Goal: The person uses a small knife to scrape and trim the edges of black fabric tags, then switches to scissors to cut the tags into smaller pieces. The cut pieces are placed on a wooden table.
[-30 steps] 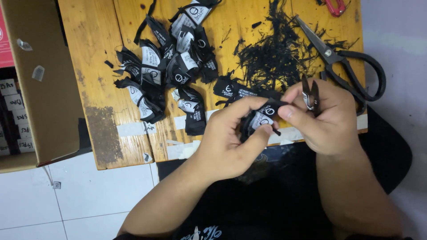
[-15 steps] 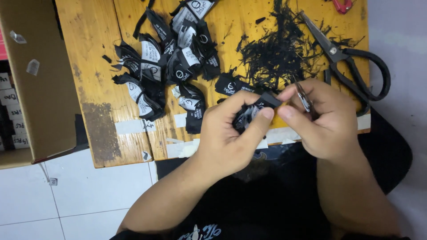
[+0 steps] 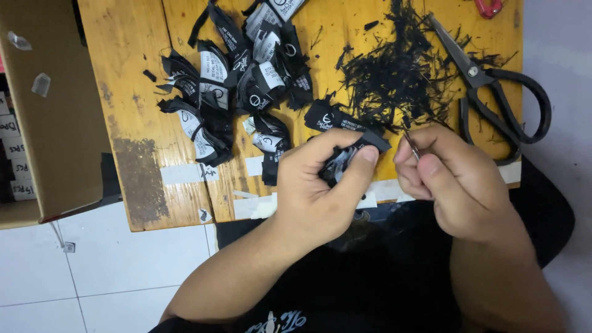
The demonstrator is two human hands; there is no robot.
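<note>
The left hand [image 3: 320,185] pinches one black label [image 3: 345,157]; the right hand [image 3: 453,179] grips small snips [image 3: 409,143]. Many labels [image 3: 240,80] lie trimmed on the worktop [image 3: 135,92].

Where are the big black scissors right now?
In the head view, the big black scissors lie open on the wooden table at its right edge, just beyond the right hand and right of the pile of black trimmings.

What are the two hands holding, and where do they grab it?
The left hand pinches a small black fabric label between thumb and fingers, near its middle. The right hand grips a thin metal snipping tool low down; only its tip shows.
</note>
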